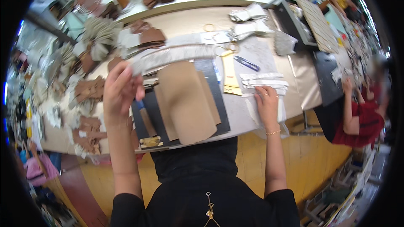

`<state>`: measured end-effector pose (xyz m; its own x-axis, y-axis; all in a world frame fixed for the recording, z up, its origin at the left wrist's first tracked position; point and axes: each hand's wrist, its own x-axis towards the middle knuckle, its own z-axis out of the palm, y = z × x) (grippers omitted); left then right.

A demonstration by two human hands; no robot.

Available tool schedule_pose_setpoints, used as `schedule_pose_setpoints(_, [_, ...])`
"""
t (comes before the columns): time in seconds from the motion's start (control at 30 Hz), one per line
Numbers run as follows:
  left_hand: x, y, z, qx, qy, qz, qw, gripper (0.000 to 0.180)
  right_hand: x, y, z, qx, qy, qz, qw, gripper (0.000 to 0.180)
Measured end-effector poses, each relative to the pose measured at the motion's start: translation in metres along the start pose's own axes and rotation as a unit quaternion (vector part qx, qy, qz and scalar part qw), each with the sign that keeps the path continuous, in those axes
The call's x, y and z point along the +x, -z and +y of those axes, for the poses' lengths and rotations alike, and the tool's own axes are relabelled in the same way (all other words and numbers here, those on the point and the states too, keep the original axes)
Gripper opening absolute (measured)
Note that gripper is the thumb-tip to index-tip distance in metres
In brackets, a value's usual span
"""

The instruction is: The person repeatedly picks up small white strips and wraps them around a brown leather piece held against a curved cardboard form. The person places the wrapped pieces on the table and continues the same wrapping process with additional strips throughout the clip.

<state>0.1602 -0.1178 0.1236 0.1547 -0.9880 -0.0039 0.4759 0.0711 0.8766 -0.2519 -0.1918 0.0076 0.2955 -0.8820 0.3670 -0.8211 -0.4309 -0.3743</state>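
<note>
My left hand (122, 90) is raised over the left side of the work board, its fingers closed on the end of a long whitish strip (179, 57). That strip stretches to the right above a brown panel (185, 101), which lies over more brown pieces on the dark board (221, 120). My right hand (268, 105) is at a small pile of white strips (263, 77), fingertips bent onto their near edge. A brown-handled tool (147, 122) rests on the board beneath my left hand. Blue thread snips (247, 64) lie beyond my right hand, beside a yellow strip (229, 73).
Stacked brown pieces (152, 38) and cream bundles (101, 35) crowd the table's left side. White bundles (250, 21), a clear plastic bag (285, 43) and a dark tray (294, 25) stand at the back right. A co-worker in red (360, 117) sits at the right.
</note>
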Motion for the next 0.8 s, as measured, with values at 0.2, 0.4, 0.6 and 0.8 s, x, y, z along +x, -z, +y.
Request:
schedule_pose_setpoints(0.2, [0.043,0.082,-0.013,0.303,0.205,0.115,0.924,0.021,0.006,0.003,0.001,0.023,0.013,-0.028,0.999,0.020])
schedule_pose_setpoints(0.4, [0.039,0.090,-0.024,0.419,0.178,0.147,0.878,0.032,0.009,0.006,0.006,-0.015,0.055,-0.082,0.995,0.012])
schedule_pose_setpoints(0.6, [-0.017,0.095,-0.012,0.411,0.124,0.203,0.880,0.037,0.010,0.019,0.007,-0.007,0.036,-0.134,0.990,0.008])
schedule_pose_setpoints(0.8, [-0.111,0.166,0.023,0.415,0.124,0.368,0.823,0.028,0.014,0.030,0.013,0.091,-0.006,-0.208,0.974,0.008])
